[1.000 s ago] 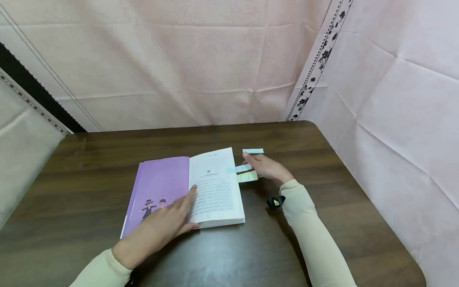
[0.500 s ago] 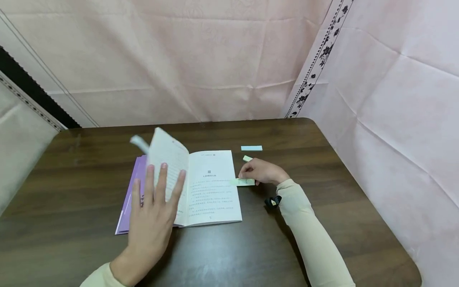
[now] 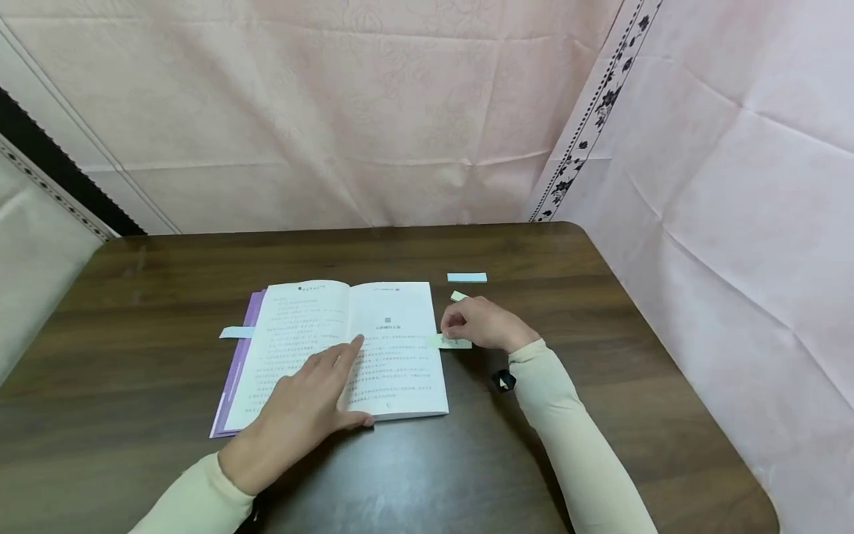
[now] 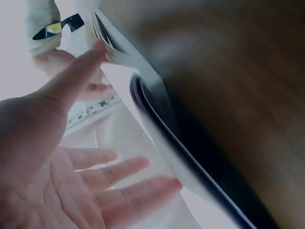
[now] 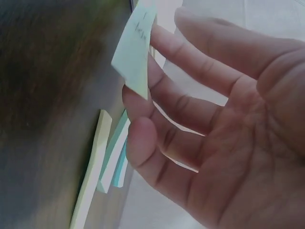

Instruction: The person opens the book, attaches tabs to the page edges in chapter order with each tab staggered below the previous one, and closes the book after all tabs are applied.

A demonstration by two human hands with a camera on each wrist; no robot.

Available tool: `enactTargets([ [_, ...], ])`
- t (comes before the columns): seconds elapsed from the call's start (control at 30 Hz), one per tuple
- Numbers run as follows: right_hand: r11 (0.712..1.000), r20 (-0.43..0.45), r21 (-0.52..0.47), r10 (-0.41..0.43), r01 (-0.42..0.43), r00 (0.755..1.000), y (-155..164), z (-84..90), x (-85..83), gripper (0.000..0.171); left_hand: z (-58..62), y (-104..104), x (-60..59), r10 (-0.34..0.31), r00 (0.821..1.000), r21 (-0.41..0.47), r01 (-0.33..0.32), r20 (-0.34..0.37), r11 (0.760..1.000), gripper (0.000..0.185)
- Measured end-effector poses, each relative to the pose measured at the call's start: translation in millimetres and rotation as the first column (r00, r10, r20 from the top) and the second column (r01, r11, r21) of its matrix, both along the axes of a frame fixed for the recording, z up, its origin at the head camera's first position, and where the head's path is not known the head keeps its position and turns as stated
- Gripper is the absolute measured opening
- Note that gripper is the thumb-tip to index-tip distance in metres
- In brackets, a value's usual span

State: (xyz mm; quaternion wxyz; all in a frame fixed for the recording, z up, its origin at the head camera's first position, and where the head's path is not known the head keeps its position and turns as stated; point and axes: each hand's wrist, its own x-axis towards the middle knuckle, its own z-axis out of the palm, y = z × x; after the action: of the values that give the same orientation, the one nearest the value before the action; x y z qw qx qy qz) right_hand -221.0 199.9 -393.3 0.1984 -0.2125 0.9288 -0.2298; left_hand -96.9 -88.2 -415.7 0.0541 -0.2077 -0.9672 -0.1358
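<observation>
An open book with printed pages lies on the table, its purple cover showing along the left edge. A blue sticky tab juts out past the left page. My left hand rests across the lower middle of the book, fingers extended and thumb at the bottom edge. From the right page's edge sticks a pale green sticky tab with handwriting, also large in the right wrist view. My right hand is beside this tab, fingers loosely bent against it; the thumb stands apart from the tab.
Beyond the right hand lie a blue sticky-note pad and a green one. The right wrist view also shows a yellow pad. A dark wooden table is bordered by pale cloth hangings.
My left hand has turned the page with the blue tab over to the left and returned to the book. My right hand has moved nearer, down to the green tab.
</observation>
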Motion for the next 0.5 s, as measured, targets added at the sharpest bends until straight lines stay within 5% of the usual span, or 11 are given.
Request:
enactTargets([
  [0.23, 0.998, -0.072, 0.006, 0.067, -0.067, 0.995, -8.9, 4.9, 3.4, 0.009, 0.7, -7.7, 0.4, 0.002, 0.996, 0.051, -0.006, 0.091, 0.999, 0.104],
  [0.4, 1.0, -0.074, -0.015, 0.003, -0.004, 0.997, -8.6, 6.0, 4.4, 0.02, -1.3, -7.8, 6.0, -0.094, 0.995, 0.073, 0.091, 0.038, 0.993, 0.098],
  [0.5, 0.998, -0.056, -0.04, -0.045, 0.043, 0.997, -5.3, 3.4, 2.8, 0.033, -1.7, -6.3, 12.2, -0.091, 0.996, 0.121, 0.091, -0.009, 0.988, 0.096],
])
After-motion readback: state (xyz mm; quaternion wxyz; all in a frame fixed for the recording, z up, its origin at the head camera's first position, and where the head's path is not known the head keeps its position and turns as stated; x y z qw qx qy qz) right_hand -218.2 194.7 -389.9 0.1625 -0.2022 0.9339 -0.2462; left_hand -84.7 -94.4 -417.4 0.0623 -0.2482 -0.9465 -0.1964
